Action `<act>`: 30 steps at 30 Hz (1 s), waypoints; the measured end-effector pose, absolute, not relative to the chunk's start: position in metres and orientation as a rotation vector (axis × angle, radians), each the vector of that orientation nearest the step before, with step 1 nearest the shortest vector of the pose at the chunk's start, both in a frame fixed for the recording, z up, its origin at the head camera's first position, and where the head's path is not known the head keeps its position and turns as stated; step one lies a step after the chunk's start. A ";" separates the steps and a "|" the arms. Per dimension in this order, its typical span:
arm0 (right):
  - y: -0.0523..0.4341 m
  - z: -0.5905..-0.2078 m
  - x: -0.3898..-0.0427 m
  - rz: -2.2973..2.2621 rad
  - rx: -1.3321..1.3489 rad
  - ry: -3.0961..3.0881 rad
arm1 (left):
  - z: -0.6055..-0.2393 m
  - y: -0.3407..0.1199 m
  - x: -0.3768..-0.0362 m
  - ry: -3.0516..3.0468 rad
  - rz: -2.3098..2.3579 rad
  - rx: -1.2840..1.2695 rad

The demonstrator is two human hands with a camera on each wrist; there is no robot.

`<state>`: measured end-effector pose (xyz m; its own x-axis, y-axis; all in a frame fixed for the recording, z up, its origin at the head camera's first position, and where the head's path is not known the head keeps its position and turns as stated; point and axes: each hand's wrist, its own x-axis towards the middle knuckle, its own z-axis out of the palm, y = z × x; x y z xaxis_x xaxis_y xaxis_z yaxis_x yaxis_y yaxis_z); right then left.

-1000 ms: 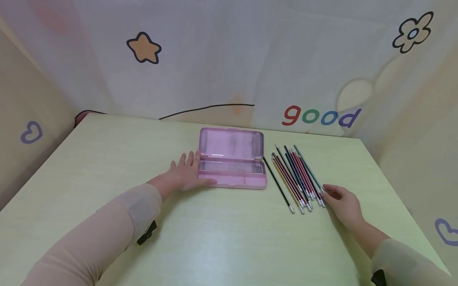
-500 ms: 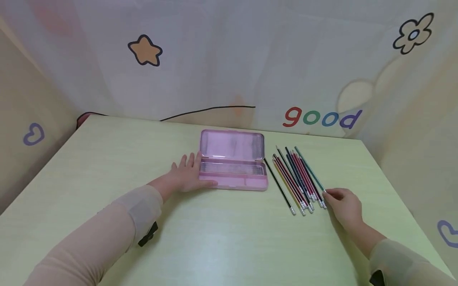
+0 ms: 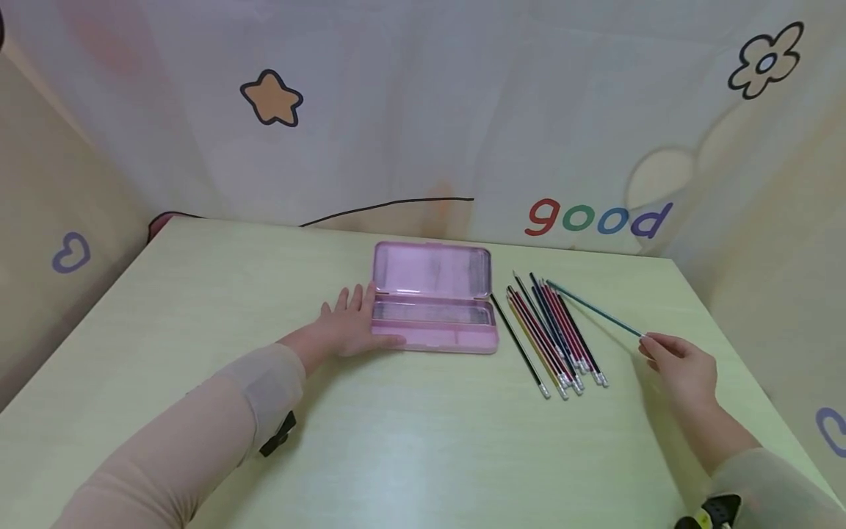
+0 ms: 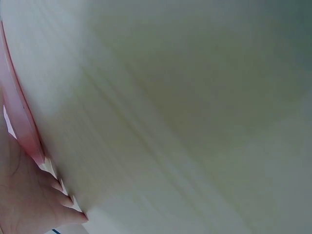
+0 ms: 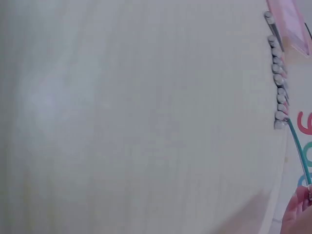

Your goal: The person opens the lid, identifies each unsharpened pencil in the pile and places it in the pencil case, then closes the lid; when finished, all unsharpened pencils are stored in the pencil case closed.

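Note:
A pink pencil case [image 3: 432, 339] lies with its lid raised on the table. My left hand [image 3: 346, 330] rests at the case's left side, fingers spread and thumb along its front edge; in the left wrist view this hand [image 4: 29, 195] is beside the pink case wall [image 4: 22, 112]. My right hand [image 3: 687, 367] pinches a teal pencil [image 3: 595, 308] by its near end, to the right of the bunch. The right wrist view shows the teal pencil [image 5: 298, 148] rising from the fingers. Several pencils [image 3: 555, 330], red, black, blue and yellow, lie side by side with silver-tipped ends toward me.
One dark green pencil [image 3: 518, 345] lies apart, between the case and the bunch, its far end at the case's right side. The light table [image 3: 396, 433] ends at a cloth backdrop [image 3: 396, 110] behind the case.
My right hand has taken hold of the teal pencil and swung its near end away to the right, out of the bunch. My left hand has stayed at the case.

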<state>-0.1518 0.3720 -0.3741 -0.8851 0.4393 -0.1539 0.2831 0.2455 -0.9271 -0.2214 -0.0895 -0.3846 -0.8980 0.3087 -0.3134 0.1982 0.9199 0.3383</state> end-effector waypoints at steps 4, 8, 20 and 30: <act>0.375 -0.368 -0.150 1.956 -0.654 -2.096 | -0.385 -0.090 -0.222 2.719 0.419 0.380; 0.373 -0.364 -0.148 2.074 -0.640 -1.978 | -0.386 -0.091 -0.224 2.720 0.408 0.383; 0.357 -0.366 -0.151 2.224 -0.404 -1.944 | -0.384 -0.091 -0.223 2.712 0.408 0.379; 0.341 -0.359 -0.162 2.148 -0.324 -2.144 | -0.385 -0.092 -0.221 2.709 0.402 0.385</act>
